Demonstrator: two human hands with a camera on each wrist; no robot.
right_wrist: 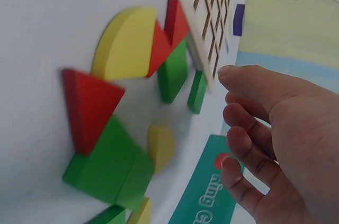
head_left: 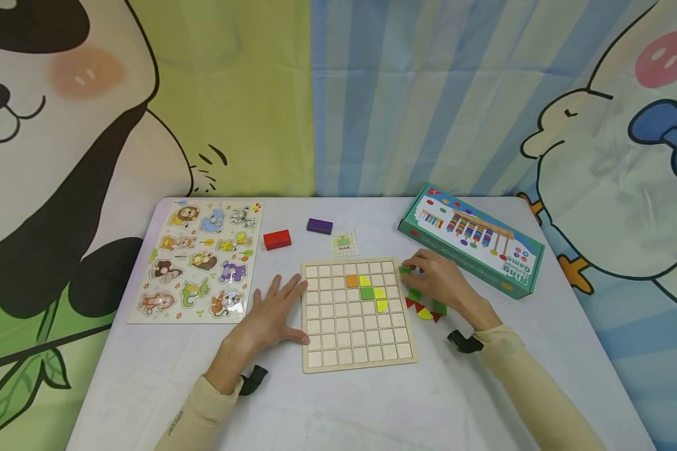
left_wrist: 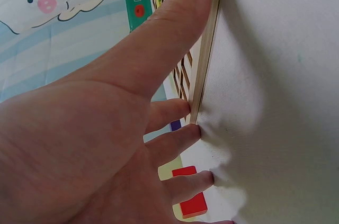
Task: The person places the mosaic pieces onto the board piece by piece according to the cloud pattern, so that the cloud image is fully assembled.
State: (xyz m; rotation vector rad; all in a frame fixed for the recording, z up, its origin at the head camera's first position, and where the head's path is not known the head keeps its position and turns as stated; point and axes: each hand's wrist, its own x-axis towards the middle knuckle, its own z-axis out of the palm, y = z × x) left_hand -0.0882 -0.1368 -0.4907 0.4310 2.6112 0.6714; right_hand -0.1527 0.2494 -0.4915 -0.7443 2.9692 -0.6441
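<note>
A wooden grid board (head_left: 344,339) lies on the table between the hands. In it sit an orange square (head_left: 352,281), a green square (head_left: 367,292) and several rounded yellow pieces (head_left: 381,305). My left hand (head_left: 267,316) spreads its fingers at the board's left side, the thumb touching the edge. Over the loose pieces right of the board hovers my right hand (head_left: 442,282), fingers loosely bent and nothing between them in the right wrist view. Close to its fingertips lies a green piece (right_wrist: 197,92); red triangles (right_wrist: 92,110), a yellow quarter-round (right_wrist: 127,44) and green squares (right_wrist: 108,163) lie nearby.
Behind the board lie a small printed pattern card (head_left: 344,243), a red block (head_left: 277,240) and a purple block (head_left: 320,226). An animal picture board (head_left: 200,260) covers the table's left side. At the back right, a green game box (head_left: 471,241) stands beyond my right hand.
</note>
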